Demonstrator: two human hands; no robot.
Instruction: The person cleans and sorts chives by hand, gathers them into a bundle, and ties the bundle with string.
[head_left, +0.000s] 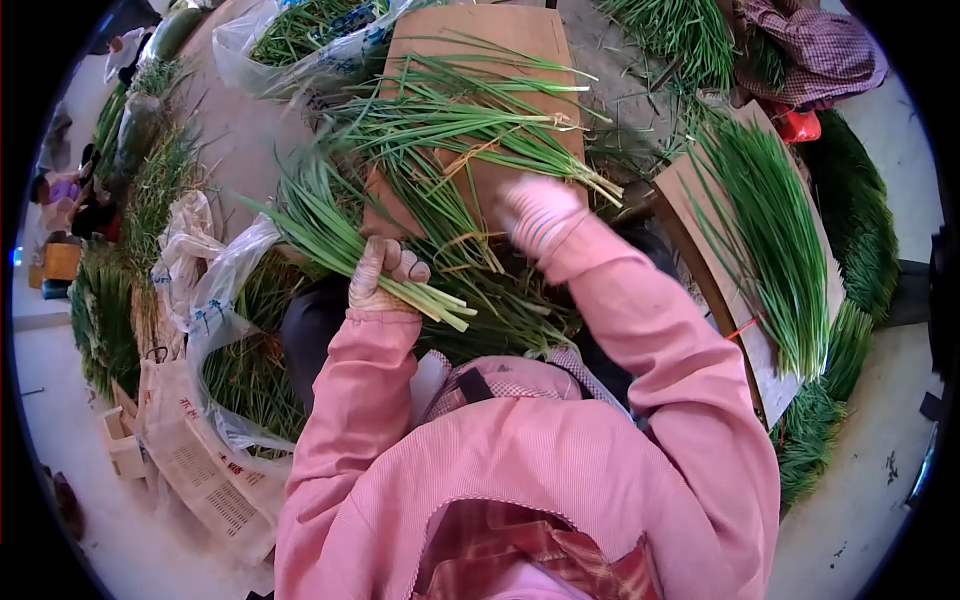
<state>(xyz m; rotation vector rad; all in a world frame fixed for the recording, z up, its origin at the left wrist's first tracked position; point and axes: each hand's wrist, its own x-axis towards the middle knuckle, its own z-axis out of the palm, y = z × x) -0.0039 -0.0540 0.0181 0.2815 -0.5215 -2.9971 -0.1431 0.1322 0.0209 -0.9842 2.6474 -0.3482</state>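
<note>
Right, nearest my camera came the pink coat (520,440), its sleeves running out to both hands. Now the left hand (380,272): its gloved fingers were closed around a bunch of green stalks (325,225), the pale cut ends jutting out on the body side of the fist and the leaves fanning away beyond it. And the right hand (540,212)! That one was a blur in a striped covering, so I couldn't tell whether it was open or gripping; it sat just beside the pale ends of the loose stalks (455,115).

Out to the left of the left hand, a clear plastic bag (213,318) gaped around more greenery, with a printed sack (200,450) lower down towards the body. Beyond both hands, those loose stalks sprawled over a brown board (480,22). Well right of the right hand, a second board (682,195) carried a long, neat sheaf (765,235). Farthest ahead of the left hand I had another plastic bag (238,55); past the right, a green heap (680,40) and a checked cloth (815,45).
</note>
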